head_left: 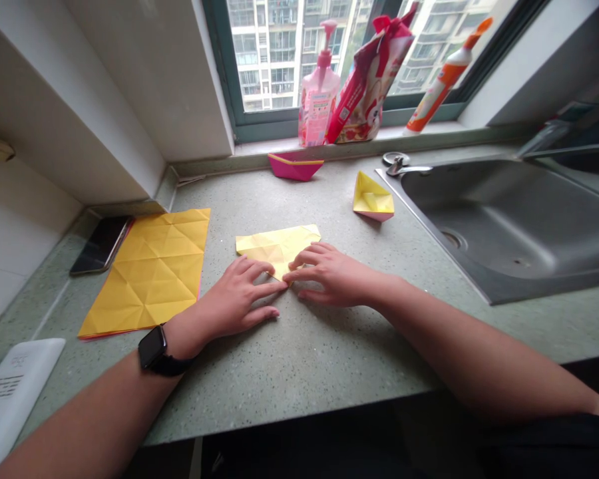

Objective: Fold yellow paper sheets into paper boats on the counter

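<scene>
A partly folded yellow paper [281,243] lies flat on the counter in front of me, its long straight edge on the far side and a point toward me. My left hand [237,293], with a black watch on the wrist, rests on its left near side. The fingers are spread, and the index fingertip is at the near point. From the right, my right hand [329,273] lies over the paper's right near part, fingers apart and pressing down. That part of the paper is hidden under the fingers. Neither hand is wrapped round anything.
Creased yellow sheets [162,266] lie at left, against a dark phone [101,245]. A pink paper boat [295,167] and a yellow paper boat [373,197] stand farther back. At right is a steel sink [519,219]. A pump bottle [319,100] stands on the sill; a white device [17,399] lies near left.
</scene>
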{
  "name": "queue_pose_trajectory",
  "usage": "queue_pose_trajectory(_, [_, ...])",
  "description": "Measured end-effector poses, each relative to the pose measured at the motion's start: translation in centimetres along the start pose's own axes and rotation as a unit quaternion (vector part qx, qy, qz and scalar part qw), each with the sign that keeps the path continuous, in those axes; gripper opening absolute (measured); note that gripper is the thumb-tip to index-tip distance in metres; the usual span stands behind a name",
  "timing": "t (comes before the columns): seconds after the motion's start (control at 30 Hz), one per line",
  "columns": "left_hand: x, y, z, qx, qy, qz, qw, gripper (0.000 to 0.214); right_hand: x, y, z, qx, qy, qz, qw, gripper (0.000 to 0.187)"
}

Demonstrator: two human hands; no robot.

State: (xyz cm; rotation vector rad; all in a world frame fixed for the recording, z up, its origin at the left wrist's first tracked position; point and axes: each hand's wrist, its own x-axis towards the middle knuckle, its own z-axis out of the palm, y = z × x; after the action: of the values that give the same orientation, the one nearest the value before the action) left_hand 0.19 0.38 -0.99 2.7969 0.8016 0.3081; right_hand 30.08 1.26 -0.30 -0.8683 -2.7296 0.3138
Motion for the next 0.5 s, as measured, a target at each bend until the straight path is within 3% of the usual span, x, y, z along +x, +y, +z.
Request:
queue_pose_trajectory(0.33, [0.03, 0.21, 0.02, 0.068, 0.021, -0.017, 0.997, 0.044, -0.06, -0.12, 0.14, -0.007, 0.002, 0.004, 1.000, 0.029])
queue_pose_trajectory(0.5, [-0.18, 0.06, -0.57, 0.088, 0.016, -0.066, 0.994, 0.038, -0.04, -0.08, 0.15, -0.009, 0.000, 0.005, 1.000, 0.027])
